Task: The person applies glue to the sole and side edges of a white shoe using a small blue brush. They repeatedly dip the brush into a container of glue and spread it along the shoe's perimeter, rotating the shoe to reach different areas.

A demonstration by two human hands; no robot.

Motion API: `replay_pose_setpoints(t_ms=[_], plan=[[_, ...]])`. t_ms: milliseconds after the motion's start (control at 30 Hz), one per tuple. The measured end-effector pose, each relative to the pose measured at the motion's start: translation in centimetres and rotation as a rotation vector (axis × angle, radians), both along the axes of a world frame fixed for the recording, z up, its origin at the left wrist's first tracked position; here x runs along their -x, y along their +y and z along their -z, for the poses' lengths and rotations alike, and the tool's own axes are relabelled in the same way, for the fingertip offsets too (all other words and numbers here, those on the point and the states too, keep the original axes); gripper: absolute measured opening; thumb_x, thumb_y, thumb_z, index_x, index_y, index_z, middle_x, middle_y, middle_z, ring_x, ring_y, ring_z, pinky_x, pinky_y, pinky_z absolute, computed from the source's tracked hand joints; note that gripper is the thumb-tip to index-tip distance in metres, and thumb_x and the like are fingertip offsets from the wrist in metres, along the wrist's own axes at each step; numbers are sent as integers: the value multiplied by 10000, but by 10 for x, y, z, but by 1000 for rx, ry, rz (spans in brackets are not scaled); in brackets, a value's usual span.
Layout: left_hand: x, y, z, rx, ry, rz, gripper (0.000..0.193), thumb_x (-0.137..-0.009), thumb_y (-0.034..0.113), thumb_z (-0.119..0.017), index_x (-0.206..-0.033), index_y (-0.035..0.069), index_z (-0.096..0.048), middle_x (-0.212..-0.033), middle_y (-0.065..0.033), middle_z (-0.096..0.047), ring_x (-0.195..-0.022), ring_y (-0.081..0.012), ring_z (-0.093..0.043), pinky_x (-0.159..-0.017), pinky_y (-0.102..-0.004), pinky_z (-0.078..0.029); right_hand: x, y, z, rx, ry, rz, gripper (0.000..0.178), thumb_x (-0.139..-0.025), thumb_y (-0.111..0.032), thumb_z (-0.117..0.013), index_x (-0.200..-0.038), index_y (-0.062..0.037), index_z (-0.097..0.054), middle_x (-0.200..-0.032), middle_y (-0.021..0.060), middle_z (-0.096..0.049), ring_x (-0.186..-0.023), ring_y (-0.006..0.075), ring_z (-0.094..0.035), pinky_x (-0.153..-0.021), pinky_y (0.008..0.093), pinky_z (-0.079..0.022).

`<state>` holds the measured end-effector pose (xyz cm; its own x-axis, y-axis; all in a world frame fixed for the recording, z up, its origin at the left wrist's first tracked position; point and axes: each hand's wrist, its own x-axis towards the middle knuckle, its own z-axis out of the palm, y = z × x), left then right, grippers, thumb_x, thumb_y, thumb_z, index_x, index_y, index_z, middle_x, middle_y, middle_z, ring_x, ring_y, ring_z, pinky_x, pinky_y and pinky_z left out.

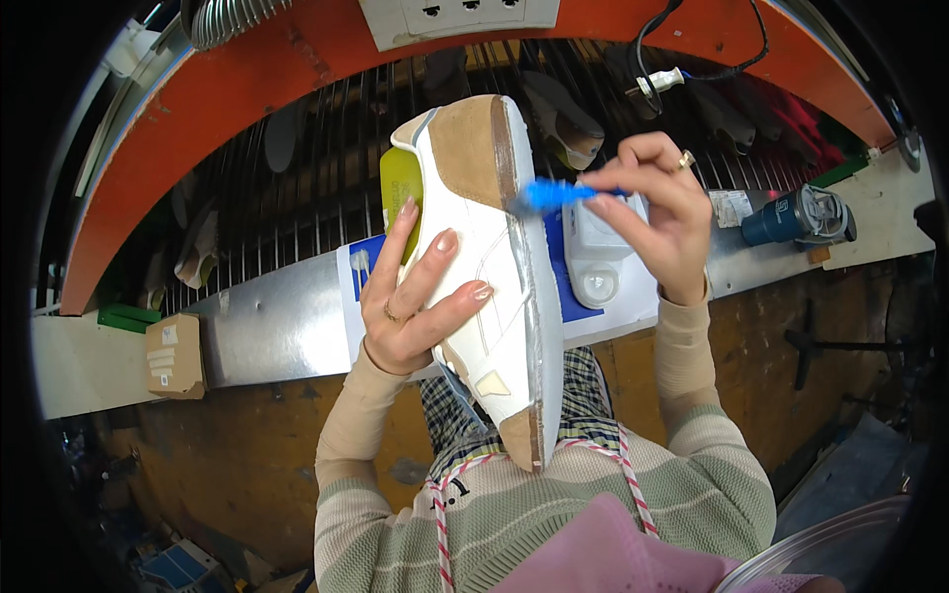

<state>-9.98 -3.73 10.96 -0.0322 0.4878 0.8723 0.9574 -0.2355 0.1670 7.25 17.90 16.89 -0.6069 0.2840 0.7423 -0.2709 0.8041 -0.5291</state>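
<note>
My left hand (407, 308) grips a white shoe (470, 257) with tan suede patches, turned on its side with its toe and heel running up and down the view. The fingers spread over the white upper, near a yellow-green insole (399, 178) showing at the shoe's opening. Between the fingertips of my right hand (667, 212) is a blue-handled brush (565, 195). Its bristles touch the edge where the sole (539, 296) meets the upper, by the tan end. Beneath the right hand stands a white plastic container (595, 237), partly covered by the hand.
A metal ledge (267, 321) crosses in front of me, with white and blue sheets (633, 306) on it. Beyond are dark bars holding other shoes (561, 117), under an orange frame (247, 99). A blue tumbler (781, 219) lies right; a cardboard box (174, 356) stands left. A plugged cable (660, 81) hangs above.
</note>
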Motion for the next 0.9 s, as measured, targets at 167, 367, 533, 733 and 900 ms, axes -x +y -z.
replay_pose_setpoints(t_ms=[167, 367, 533, 733, 900], plan=[[-1, 12, 1, -40, -37, 14, 416, -755, 156, -807, -1146, 242, -696, -1379, -73, -586, -1271, -466, -538, -1043, -498, -534, 29, -18, 32, 612, 120, 19, 147, -853, 18, -742, -1000, 21, -745, -975, 42, -576, -846, 91, -540, -759, 225, -457], [15, 20, 0, -15, 10, -61, 391, -766, 164, -783, -1144, 242, -720, -1372, -59, -613, -1294, -430, -534, -1027, -470, -544, -10, -64, 72, 962, -3, -20, 131, -868, 36, -723, -998, 39, -727, -1004, 33, -554, -865, 97, -546, -757, 220, -454], [19, 17, -3, 51, 69, -104, 421, -755, 187, -789, -1161, 274, -720, -1377, -21, -613, -1309, -395, -530, -1015, -437, -559, -22, -71, 74, 733, -7, 99, 154, -843, 41, -741, -995, 16, -743, -986, 34, -538, -835, 109, -525, -704, 235, -439], [13, 14, -3, 68, 82, -89, 407, -769, 199, -788, -1155, 304, -716, -1374, 8, -607, -1313, -394, -524, -1003, -427, -570, -9, -56, 62, 226, 109, 291, 214, -796, 29, -787, -1003, -7, -750, -962, 44, -505, -782, 119, -501, -660, 253, -424], [11, 12, -2, 69, 96, -87, 384, -782, 208, -782, -1146, 314, -717, -1370, 9, -609, -1307, -398, -529, -990, -427, -578, 1, -45, 48, 20, 155, 373, 239, -776, 28, -807, -1006, -8, -752, -961, 50, -493, -741, 112, -496, -617, 244, -419]])
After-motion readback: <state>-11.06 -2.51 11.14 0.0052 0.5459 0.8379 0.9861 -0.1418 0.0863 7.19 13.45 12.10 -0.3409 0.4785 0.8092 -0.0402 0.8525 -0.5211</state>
